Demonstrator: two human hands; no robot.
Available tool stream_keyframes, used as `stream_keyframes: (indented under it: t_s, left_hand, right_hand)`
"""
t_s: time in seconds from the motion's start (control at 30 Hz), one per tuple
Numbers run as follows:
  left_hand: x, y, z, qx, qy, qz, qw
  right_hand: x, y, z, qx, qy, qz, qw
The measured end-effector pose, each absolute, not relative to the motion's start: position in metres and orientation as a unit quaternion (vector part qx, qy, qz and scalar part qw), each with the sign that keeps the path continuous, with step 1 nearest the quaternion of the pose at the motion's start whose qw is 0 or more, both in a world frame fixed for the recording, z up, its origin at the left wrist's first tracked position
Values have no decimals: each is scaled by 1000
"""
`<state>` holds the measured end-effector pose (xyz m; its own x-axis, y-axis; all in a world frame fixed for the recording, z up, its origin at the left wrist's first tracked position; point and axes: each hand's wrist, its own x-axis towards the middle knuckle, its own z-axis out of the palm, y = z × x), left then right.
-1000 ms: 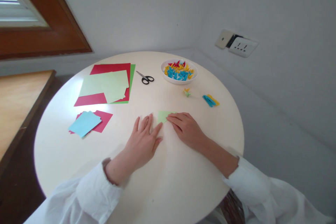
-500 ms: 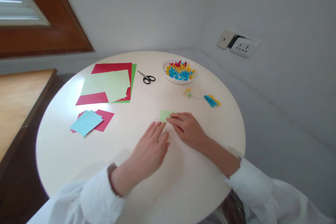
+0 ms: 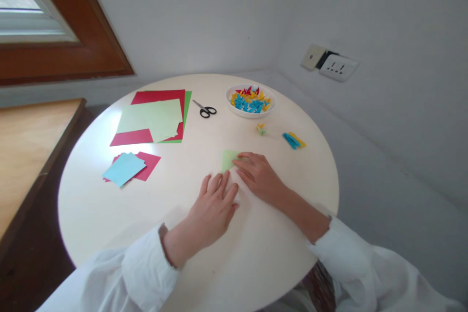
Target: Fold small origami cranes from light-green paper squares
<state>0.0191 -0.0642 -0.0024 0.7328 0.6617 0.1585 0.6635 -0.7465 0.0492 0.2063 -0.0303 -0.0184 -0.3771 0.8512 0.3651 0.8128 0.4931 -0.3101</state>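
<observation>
A small light green paper (image 3: 228, 159) lies on the white round table in front of me. My right hand (image 3: 260, 178) holds its right side down against the tabletop, fingers curved over it and covering that part. At the paper's lower edge, my left hand (image 3: 214, 209) rests with its fingers spread and the fingertips touching or very near the edge. Beyond my right hand sit small folded yellow and green paper pieces (image 3: 261, 129). To their right is a little group of blue and yellow folded strips (image 3: 293, 140).
A white bowl (image 3: 234, 107) of small red, yellow and blue folded papers stands at the back. Left of it lie black-handled scissors (image 3: 205, 109) and large red and green sheets (image 3: 149, 117). Blue and red paper squares (image 3: 126, 169) are at the left. Walls border the table behind.
My left fingers have spread and pulled slightly down from the paper, so more of the green shows. My right hand stays on its right side. The view has shifted slightly.
</observation>
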Motion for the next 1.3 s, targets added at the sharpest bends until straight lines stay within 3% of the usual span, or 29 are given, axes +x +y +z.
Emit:
stream_keyframes:
  t_s: [0.27,0.5,0.63,0.8,1.0,1.3]
  left_hand:
    - [20,-69,-1,-928,-358,-105,12]
    - [12,-47,1,-877,-411,-250,-5]
    - [19,-35,-3,-889,-399,-223,20]
    - [29,-34,-19,-903,-408,-132,9]
    - [29,-31,-25,-891,-442,-106,-15]
    - [34,-31,-23,-874,-470,-115,-34]
  right_hand:
    - [208,-15,-22,-557,-785,34,269]
    - [209,-8,-22,-577,-754,62,308]
    - [212,-7,-22,-589,-731,40,342]
    - [209,-15,-22,-584,-754,20,300]
    - [202,-23,-25,-522,-824,23,217]
    - [202,-22,-27,-626,-756,-31,187]
